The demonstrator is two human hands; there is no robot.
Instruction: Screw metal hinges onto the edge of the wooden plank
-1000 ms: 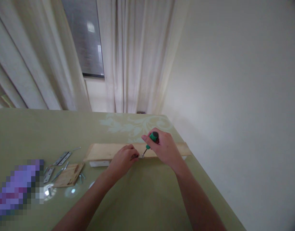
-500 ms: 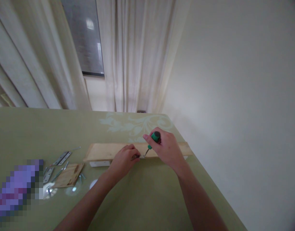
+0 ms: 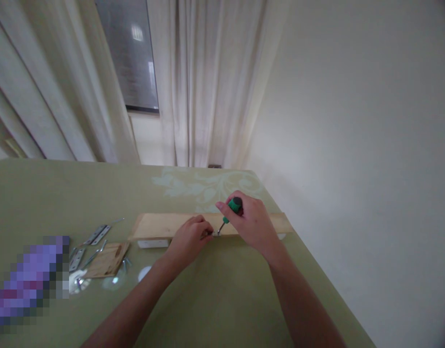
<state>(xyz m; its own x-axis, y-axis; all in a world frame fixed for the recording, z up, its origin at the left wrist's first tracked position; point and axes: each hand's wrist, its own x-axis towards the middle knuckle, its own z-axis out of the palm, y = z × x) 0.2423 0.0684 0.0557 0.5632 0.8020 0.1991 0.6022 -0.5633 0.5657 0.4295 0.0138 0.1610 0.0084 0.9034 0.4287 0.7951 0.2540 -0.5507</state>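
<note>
A long pale wooden board (image 3: 160,225) lies across the green table (image 3: 215,290). My right hand (image 3: 253,223) is wrapped around a green-handled screwdriver (image 3: 232,208), whose tip points down at the board's near edge. My left hand (image 3: 189,238) rests against that same edge, its fingertips pinching a small metal piece (image 3: 215,234) right at the screwdriver tip; the piece is too small to identify. A white block (image 3: 152,243) shows under the board.
Left of the board lie metal hinges (image 3: 95,235), a small wooden piece (image 3: 107,259), loose screws (image 3: 126,263) and clear plastic lids (image 3: 113,282). A blurred purple patch (image 3: 26,282) sits at the left. The table's right edge runs near my right arm. Curtains (image 3: 200,82) hang behind.
Both hands stay at the board's near edge. The view has shifted slightly, and the screwdriver handle sits a little more to the right.
</note>
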